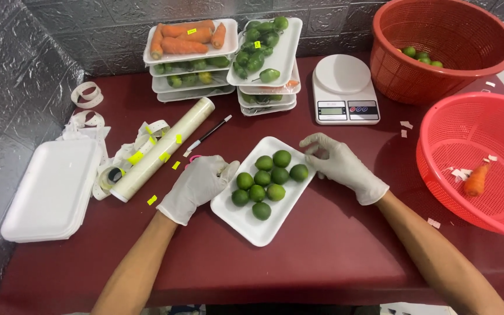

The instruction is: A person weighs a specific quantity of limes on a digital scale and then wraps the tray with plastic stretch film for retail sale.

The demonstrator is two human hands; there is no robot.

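Centrally, we rest our gloved left hand (200,184) and right hand (339,165), fingers loosely apart, against the white foam tray (246,219) of green limes (266,178).

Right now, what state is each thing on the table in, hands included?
White foam tray: holds nine green limes, unwrapped.
Left hand: gloved, touching the tray's left edge.
Right hand: gloved, at the tray's far corner.
Cling film roll: lying flat.
White kitchen scale: platform empty.
Near red basket: one carrot inside.
Far red basket: few limes inside.
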